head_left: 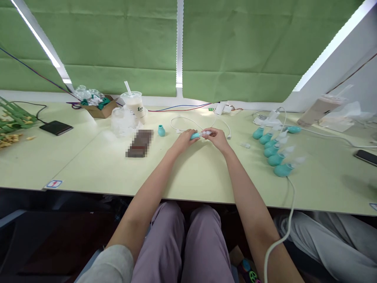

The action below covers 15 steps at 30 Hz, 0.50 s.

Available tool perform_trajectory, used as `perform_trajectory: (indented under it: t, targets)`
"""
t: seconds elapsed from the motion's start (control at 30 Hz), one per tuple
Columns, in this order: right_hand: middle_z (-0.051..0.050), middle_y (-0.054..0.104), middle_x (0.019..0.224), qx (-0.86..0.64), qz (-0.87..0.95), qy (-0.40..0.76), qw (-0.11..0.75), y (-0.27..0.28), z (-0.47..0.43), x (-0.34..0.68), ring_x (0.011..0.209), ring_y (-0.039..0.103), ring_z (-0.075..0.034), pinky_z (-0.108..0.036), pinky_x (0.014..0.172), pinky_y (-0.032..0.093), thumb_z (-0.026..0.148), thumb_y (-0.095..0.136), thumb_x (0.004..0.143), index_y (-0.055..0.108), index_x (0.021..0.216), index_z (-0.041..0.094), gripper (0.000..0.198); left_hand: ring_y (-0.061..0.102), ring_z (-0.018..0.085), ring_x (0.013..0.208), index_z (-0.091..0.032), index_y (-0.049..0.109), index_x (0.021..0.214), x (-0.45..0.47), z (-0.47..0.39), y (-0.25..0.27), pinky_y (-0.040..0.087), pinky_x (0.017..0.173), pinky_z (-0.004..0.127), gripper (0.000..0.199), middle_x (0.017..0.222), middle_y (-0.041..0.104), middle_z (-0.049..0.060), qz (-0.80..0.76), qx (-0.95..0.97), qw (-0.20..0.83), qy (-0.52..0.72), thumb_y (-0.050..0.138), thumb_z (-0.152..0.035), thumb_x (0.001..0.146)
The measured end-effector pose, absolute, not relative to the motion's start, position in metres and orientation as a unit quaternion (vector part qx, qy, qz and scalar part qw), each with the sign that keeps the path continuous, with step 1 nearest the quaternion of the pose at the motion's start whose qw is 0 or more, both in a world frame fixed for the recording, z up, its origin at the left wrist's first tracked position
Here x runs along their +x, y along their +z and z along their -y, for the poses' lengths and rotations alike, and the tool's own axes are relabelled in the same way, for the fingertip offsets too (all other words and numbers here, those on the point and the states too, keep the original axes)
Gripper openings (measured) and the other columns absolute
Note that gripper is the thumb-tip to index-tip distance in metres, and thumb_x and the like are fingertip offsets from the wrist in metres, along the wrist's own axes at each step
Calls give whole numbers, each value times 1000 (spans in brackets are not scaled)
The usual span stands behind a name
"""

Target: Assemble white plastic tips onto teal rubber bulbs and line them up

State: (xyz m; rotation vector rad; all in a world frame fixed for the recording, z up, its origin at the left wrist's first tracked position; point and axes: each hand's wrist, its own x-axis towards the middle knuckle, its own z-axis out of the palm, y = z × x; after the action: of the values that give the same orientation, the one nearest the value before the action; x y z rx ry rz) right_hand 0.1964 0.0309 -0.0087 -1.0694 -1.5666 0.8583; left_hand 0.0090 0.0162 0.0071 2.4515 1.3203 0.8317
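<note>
One teal bulb [194,136] and one clear tip [206,133], both in hand

My left hand [186,140] is curled closed around the teal bulb, and my right hand [218,139] has its fingers pinched on the clear tip at the bulb's right end; I can't tell whether the tip is seated. Taking my grip as the dial's centre, with twelve straight ahead, one loose bulb [161,131] stands upright at nine. From three round to four runs a row of six bulbs [276,159], with clear tips showing at their mouths. A seventh bulb [293,129] lies beyond them at three. One spare clear piece [246,146] rests just past three, nearer me than the row. I count two drink cups: a pale one [136,105] at ten, a pinkish one [319,109] between two and three.
</note>
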Motion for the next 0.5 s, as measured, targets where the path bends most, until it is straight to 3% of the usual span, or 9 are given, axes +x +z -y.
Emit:
perform_trajectory:
  t: [0.23,0.5]
  targets:
    - [-6,72,80,-447,672,323,495,-13,-33,199,74,62,-18,-30,71,49,43,76,58,74,79,18,33,62,23,83,-16,65,97,12,-12,8,43,73,30,27,89,69,8,-488,831,108,245,52,-37,87]
    - [-3,69,71,-465,679,332,462,-18,-30,199,61,58,-14,-27,62,47,43,76,58,75,79,16,35,61,22,85,-19,69,93,14,-12,6,42,75,31,25,87,70,7,-505,825,120,223,55,-37,84]
